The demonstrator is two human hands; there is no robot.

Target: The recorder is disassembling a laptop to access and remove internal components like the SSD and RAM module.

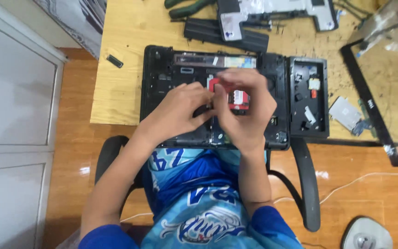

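View: single head camera, looking straight down.
Range: close above the wooden surface (120, 69) edge.
Frame: both forearms, lap, floor.

Red part (236, 94) with white label patch, small and roughly rectangular, partly hidden behind fingers. Held over middle of opened black laptop base (162, 87), pinched between both hands, left hand (180, 108) and right hand (247, 108). Laptop base lay flat on wooden table edge, innards exposed, long silvery strip along far side. Exact shape of red part not made out; blurred.
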